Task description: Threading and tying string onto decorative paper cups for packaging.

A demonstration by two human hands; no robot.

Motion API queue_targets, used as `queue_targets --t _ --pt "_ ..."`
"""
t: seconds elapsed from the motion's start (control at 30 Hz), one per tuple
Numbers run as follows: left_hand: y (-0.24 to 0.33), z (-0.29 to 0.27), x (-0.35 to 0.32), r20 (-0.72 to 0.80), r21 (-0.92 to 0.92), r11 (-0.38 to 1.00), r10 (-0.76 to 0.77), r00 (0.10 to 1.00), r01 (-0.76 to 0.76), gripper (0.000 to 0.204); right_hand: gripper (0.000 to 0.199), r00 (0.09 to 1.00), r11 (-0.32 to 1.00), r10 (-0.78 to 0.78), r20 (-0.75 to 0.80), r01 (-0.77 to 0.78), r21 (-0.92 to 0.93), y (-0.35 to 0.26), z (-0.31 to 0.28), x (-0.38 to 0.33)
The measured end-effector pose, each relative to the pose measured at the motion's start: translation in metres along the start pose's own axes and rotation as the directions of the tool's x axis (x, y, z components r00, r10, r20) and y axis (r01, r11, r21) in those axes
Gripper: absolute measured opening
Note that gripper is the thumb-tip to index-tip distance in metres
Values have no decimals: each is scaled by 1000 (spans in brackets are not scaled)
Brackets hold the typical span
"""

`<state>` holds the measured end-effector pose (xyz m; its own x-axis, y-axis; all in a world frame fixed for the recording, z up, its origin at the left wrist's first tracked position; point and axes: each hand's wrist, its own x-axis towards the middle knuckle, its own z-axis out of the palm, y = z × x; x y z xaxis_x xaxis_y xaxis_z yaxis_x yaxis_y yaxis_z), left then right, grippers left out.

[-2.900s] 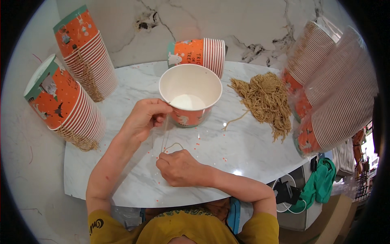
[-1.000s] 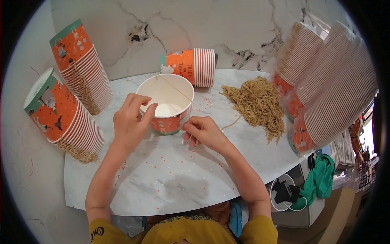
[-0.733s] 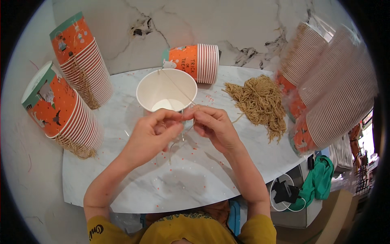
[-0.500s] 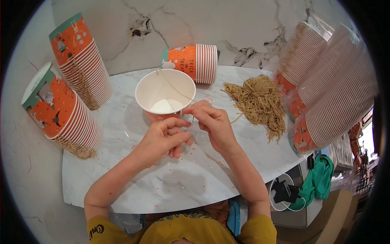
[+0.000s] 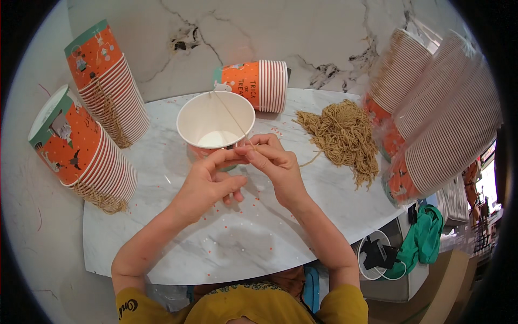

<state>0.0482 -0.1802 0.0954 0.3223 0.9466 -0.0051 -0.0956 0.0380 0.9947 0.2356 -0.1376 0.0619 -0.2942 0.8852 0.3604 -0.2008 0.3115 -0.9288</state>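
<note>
A white-lined paper bucket point(image 5: 190, 129) with an orange outside stands upright on the table before me. A tan cord point(image 5: 231, 112) runs taut from its far rim across the mouth to the near rim. My right hand point(image 5: 278, 168) pinches this cord at the near rim between thumb and fingers. Beside it my left hand point(image 5: 200, 186) has its index finger stretched toward the right fingertips, against the bucket's near side, with its thumb apart and lower. The exact contact between fingertips, cord and rim is partly hidden. Past my right hand, a loose strand leads toward a tan cord pile point(image 5: 345, 132).
Nested bucket stacks with cord handles point(image 5: 102, 156) point(image 5: 110, 89) stand at the left. Another orange stack point(image 5: 251, 83) lies behind the bucket. Plastic-wrapped bucket stacks point(image 5: 437, 124) lean at the right. Small orange and white bits dot the marbled table point(image 5: 178, 254).
The cord, slack and curved before, is now pulled straight across the bucket's mouth. My right hand has shifted slightly left, meeting the left fingertips. The bucket has moved slightly left.
</note>
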Motion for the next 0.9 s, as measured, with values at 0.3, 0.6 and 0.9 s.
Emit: queue_targets --t 0.3,0.6,0.9 --pt "-24 -14 10 78 -111 989 -91 993 100 28 25 995 985 96 -8 -94 142 4 -2 1" --pt "-8 8 5 -73 -92 995 29 997 -36 32 25 999 1000 27 31 -26 -8 10 2 -4" --pt "-7 -16 8 5 30 991 -129 992 129 15 29 996 996 53 -69 -47 79 9 -10 4"
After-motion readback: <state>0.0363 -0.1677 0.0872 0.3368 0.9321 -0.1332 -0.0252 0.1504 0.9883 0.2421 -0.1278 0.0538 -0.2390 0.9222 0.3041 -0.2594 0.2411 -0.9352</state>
